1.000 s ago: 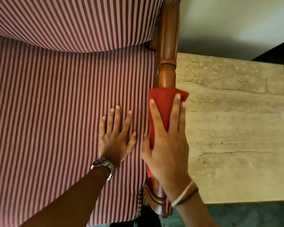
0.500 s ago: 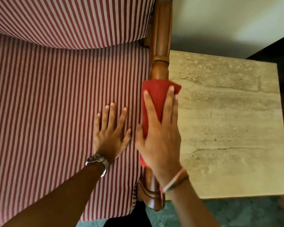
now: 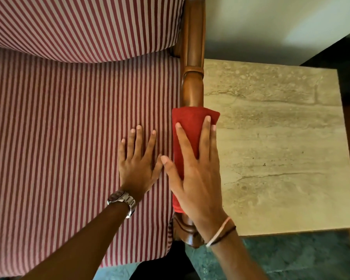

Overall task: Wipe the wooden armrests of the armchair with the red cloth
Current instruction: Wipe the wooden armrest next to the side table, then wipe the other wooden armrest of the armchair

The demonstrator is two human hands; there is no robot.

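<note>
The armchair's right wooden armrest [image 3: 192,87] runs from the backrest toward me, brown and glossy. A red cloth [image 3: 187,126] is draped over its middle part. My right hand [image 3: 196,178] lies on top of the cloth, fingers stretched along the armrest and thumb down on the seat side, pressing the cloth onto the wood. My left hand [image 3: 136,168] rests flat on the red-and-white striped seat cushion [image 3: 69,138] just left of the armrest, with its fingers spread and nothing in it. The other armrest is out of view.
A beige stone-topped side table [image 3: 281,148] stands tight against the armrest's right side. The striped back cushion [image 3: 79,27] fills the top left. A pale wall [image 3: 271,21] is behind the table, and greenish carpet [image 3: 291,259] lies in front of it.
My right hand slid the cloth a little away along the armrest, then back toward me. My left hand stayed flat on the seat.
</note>
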